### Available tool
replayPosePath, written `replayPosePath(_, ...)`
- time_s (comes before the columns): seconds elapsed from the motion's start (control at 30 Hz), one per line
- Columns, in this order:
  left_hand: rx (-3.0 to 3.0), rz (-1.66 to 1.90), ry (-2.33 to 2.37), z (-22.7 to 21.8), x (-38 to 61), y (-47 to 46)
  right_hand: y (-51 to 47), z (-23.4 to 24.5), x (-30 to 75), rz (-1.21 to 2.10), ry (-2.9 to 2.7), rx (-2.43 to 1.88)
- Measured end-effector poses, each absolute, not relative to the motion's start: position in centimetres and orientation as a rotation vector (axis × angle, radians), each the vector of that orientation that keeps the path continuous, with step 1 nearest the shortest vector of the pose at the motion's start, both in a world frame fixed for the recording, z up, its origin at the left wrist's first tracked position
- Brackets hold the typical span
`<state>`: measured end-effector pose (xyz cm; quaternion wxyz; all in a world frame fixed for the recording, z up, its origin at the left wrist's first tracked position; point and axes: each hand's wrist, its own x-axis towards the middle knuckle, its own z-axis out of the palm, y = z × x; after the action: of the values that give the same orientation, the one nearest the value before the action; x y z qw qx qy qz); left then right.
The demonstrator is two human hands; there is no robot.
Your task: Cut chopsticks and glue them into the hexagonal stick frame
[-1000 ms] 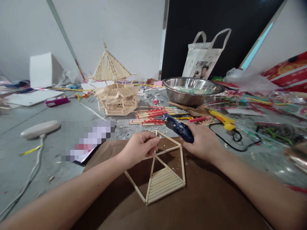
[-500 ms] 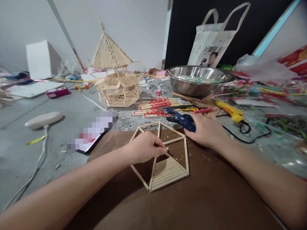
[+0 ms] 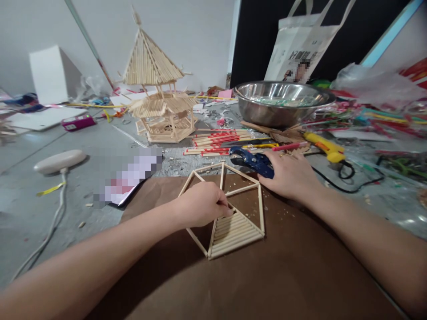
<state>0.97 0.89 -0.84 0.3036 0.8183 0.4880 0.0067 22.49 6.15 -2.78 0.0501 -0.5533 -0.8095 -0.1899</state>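
Observation:
On the brown mat (image 3: 300,275) lies a flat six-sided frame (image 3: 262,211) of pale wooden sticks with spokes. Its front triangle carries a row of parallel sticks (image 3: 233,231). My left hand (image 3: 203,204) reaches over the frame's centre, thumb and fingertips pinched on a short wooden stick at the top of that row; the fingers mostly cover it. To the right, my right hand (image 3: 288,173) is closed round the handle end of a blue hand cutter (image 3: 253,161), whose curved jaws point left, just beyond the frame's far right corner.
Behind stand a wooden-stick pavilion model (image 3: 160,98) and a steel bowl (image 3: 283,109). Red-marked sticks (image 3: 216,140) lie before them. A yellow glue gun (image 3: 325,146) with a black cord is at right; a white corded device (image 3: 62,161) and a blurred packet (image 3: 133,175) are left.
My left fingertips have lowered slightly onto the upper end of the stick row. My right hand stays on the cutter. The whole view has shifted a little.

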Motion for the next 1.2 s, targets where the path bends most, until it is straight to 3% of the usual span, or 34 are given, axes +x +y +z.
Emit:
replayPosePath(0.77,2.395,-0.103,1.311,-0.6,1.5,0.6,6.2,-3.1,22.6,-0.571,-2.469,-1.718)
replayPosePath(1.2,2.227,0.006,1.275,-1.2,1.0,0.7,6.8,-2.8,23.8,-0.293,-2.512,-1.746)
